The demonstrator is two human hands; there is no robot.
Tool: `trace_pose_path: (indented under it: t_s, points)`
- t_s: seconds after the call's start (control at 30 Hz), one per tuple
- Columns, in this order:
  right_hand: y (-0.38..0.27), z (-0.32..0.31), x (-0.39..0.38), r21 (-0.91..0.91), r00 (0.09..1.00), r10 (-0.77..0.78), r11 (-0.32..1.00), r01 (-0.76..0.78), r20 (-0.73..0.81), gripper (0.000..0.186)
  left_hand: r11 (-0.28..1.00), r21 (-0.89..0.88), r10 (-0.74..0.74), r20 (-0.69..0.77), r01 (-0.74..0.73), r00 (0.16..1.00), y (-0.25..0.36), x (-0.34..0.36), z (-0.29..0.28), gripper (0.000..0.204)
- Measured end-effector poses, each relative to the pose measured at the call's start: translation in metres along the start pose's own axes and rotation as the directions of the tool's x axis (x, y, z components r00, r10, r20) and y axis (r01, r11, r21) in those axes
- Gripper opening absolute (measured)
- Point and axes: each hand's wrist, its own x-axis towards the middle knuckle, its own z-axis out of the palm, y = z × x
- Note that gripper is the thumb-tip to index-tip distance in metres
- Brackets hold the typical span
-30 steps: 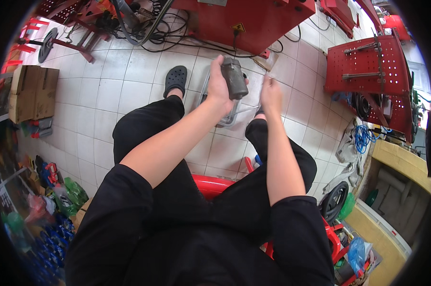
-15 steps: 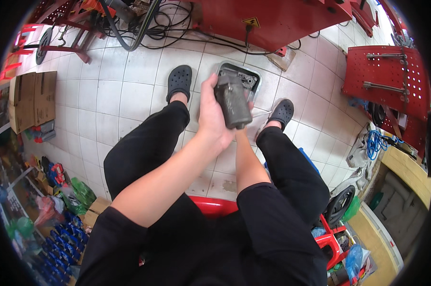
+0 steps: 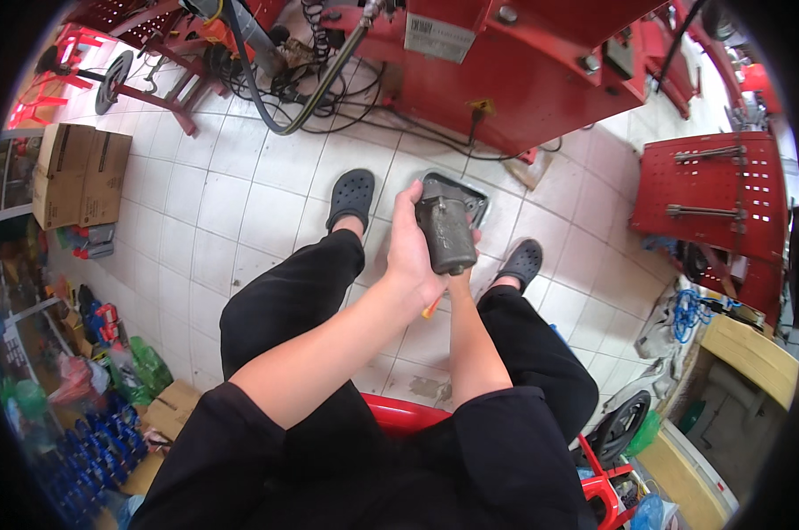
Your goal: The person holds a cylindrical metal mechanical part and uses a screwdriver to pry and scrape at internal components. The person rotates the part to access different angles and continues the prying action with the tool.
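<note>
Left hand (image 3: 408, 256), grip wrapped around a dark-grey cylindrical metal part (image 3: 449, 234), which hides a grey rectangular tray's (image 3: 486, 202) near edge; right hand (image 3: 460, 284) mostly hidden behind, its grip impossible to tell.

We've got our left forearm (image 3: 338, 340) slanting up and to the right, and our left hand (image 3: 408, 252) is doing the gripping, thumb (image 3: 405, 205) pointing up and away from us, palm turned inward. Our right forearm (image 3: 475, 344) runs a lot straighter, tipped just a bit to the left, so our two wrists (image 3: 417, 290) end up right near each other. Our right hand (image 3: 461, 283) is mostly hidden, so honestly we can't tell how its fingers are set.
</note>
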Motion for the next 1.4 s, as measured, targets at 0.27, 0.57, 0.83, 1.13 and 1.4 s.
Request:
trace_pose_path:
  t_s: [0.27, 0.57, 0.83, 1.13, 1.4]
  points:
    - [-0.242, -0.163, -0.006, 0.557, 0.991, -0.056, 0.83, -0.021, 0.121, 0.021, 0.96, 0.005, 0.272, 0.242, -0.281, 0.932, 0.044, -0.022, 0.011, 0.049]
    - [-0.278, -0.186, -0.149, 0.519, 0.9, -0.224, 0.855, -0.003, 0.373, 0.023, 0.857, -0.138, 0.514, 0.154, -0.497, 0.844, 0.076, -0.006, 0.005, 0.035]
    - [-0.261, -0.183, -0.141, 0.427, 0.892, -0.166, 0.904, -0.033, 0.42, 0.022, 0.849, 0.03, 0.518, 0.156, -0.528, 0.841, 0.059, -0.003, 0.007, 0.037]
    - [-0.253, -0.194, -0.13, 0.447, 0.867, -0.088, 0.879, -0.164, 0.491, 0.024, 0.815, 0.119, 0.541, 0.194, -0.567, 0.818, 0.048, 0.001, 0.011, 0.039]
    - [-0.254, -0.193, -0.131, 0.48, 0.863, -0.087, 0.857, -0.19, 0.497, 0.023, 0.807, 0.12, 0.549, 0.209, -0.578, 0.81, 0.047, -0.001, 0.012, 0.039]
